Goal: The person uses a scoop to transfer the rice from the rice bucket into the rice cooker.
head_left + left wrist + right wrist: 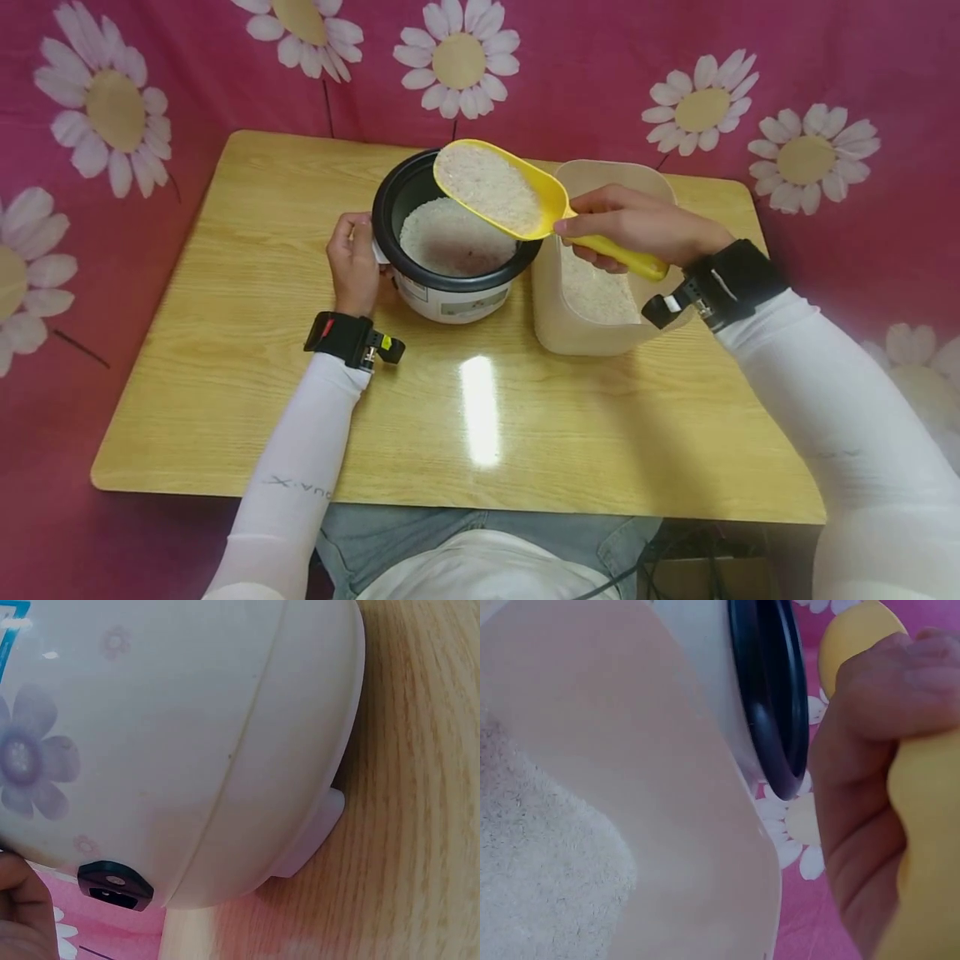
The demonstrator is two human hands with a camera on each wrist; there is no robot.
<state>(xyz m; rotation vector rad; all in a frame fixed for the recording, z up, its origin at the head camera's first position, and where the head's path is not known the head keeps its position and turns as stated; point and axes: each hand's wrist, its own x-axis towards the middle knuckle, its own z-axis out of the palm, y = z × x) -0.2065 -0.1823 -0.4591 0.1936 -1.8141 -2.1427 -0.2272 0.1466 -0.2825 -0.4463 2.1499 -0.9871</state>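
Note:
My right hand (637,223) grips the handle of a yellow scoop (553,190) heaped with rice. The scoop is held over the right part of a rice cooker (457,310), its tip above the black rim. White rice (450,233) lies inside the cooker's dark pot. On the cooker's left side my left hand (354,260) holds the side handle with curled fingers. In the left wrist view the cooker's white wall (187,720) fills most of the picture. The right wrist view shows fingers wrapped round the yellow handle (930,825).
Right beside the cooker stands a tall pale bin (558,321) with rice in it, below my right hand. Both stand on a wooden table (300,433). A pink flowered cloth (570,75) hangs behind the table. A black power socket (116,885) shows low on the cooker.

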